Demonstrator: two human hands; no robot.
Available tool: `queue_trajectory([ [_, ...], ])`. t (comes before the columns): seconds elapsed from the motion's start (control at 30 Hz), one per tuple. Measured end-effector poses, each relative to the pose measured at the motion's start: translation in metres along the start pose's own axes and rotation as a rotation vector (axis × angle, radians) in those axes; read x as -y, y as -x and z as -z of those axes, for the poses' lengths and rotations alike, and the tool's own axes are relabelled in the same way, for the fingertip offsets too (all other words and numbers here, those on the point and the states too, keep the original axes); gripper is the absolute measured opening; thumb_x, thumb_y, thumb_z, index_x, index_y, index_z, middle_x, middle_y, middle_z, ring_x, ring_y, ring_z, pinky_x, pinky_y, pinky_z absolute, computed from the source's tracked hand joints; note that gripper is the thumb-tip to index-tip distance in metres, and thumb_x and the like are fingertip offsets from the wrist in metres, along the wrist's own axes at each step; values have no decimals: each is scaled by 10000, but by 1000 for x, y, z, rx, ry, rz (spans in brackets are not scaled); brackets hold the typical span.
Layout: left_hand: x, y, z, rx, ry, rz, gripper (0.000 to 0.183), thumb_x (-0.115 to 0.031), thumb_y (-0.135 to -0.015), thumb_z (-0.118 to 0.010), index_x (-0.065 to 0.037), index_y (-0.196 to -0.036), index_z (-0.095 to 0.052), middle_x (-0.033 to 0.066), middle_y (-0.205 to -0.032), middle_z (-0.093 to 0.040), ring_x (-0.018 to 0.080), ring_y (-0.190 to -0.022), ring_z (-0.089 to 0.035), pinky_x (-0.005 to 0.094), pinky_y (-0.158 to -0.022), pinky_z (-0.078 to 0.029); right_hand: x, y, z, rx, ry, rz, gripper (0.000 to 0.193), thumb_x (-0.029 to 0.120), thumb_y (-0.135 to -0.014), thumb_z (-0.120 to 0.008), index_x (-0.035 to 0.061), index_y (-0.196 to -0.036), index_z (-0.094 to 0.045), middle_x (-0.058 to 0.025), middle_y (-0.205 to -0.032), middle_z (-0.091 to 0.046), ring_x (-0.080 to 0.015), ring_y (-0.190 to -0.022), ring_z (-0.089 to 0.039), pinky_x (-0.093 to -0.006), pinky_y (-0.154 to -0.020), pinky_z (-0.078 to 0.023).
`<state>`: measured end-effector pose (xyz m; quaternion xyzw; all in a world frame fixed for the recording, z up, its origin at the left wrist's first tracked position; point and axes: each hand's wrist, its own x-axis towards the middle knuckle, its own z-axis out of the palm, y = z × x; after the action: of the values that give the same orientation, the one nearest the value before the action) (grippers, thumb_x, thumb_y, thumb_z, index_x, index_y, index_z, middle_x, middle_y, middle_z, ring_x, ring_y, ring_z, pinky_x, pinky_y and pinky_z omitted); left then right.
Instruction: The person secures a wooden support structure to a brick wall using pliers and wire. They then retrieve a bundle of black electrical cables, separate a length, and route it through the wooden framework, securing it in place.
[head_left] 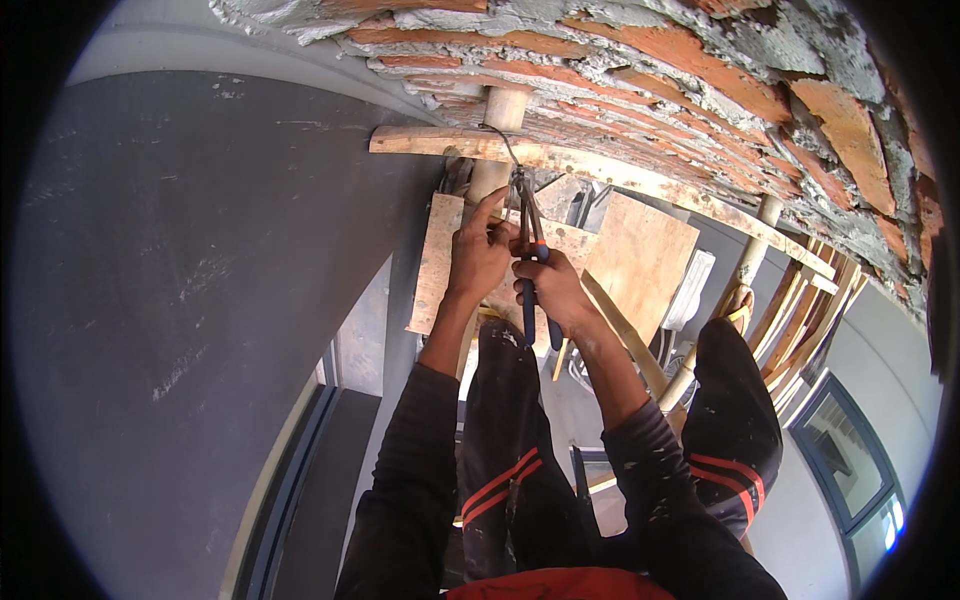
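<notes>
My right hand point(552, 287) is closed around the blue and orange handles of a pair of long-nosed steel pincers point(530, 215). The pincer jaws point away from me and meet a dark wire point(508, 145) beside a round wooden pole point(489, 180). This wire loops up over a long timber batten point(560, 157) that crosses the pole. Just left of the pincers is my left hand point(480, 255), its index finger stretched toward the pole and its thumb near the tool. Its other fingers are bent and partly hidden; I see nothing held in it.
A rough brick wall point(690, 70) rises along the far side. Plywood boards point(640, 260) lie below my hands. Another pole point(750, 258) stands at right, with one foot beside it. A dark grey wall point(200, 230) fills the left; a window point(845, 450) is lower right.
</notes>
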<state>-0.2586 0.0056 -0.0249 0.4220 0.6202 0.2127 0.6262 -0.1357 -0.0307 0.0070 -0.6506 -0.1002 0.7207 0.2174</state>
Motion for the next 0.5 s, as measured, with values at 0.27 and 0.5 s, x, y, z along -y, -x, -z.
queue_trajectory([
  [0.27, -19, -29, -47, -31, -6, 417, 595, -512, -749, -695, 40, -953, -605, 109, -803, -609, 173, -744, -610, 306, -656, -509, 1, -4, -3, -206, 1039, 178, 571, 259, -810, -561, -125, -1184, -364, -299, -1061, -561, -437, -963, -581, -466, -827, -478],
  [0.5, -22, -45, -66, -100, 298, 494, 409, -357, -727, -779, 0, -764, -583, 55, -689, -549, 129, -553, -545, 270, -493, -503, 5, 11, -5, -425, 1072, 222, 614, 287, -795, -583, -95, -1218, -355, -297, -1085, -491, -412, -953, -572, -469, -807, -478],
])
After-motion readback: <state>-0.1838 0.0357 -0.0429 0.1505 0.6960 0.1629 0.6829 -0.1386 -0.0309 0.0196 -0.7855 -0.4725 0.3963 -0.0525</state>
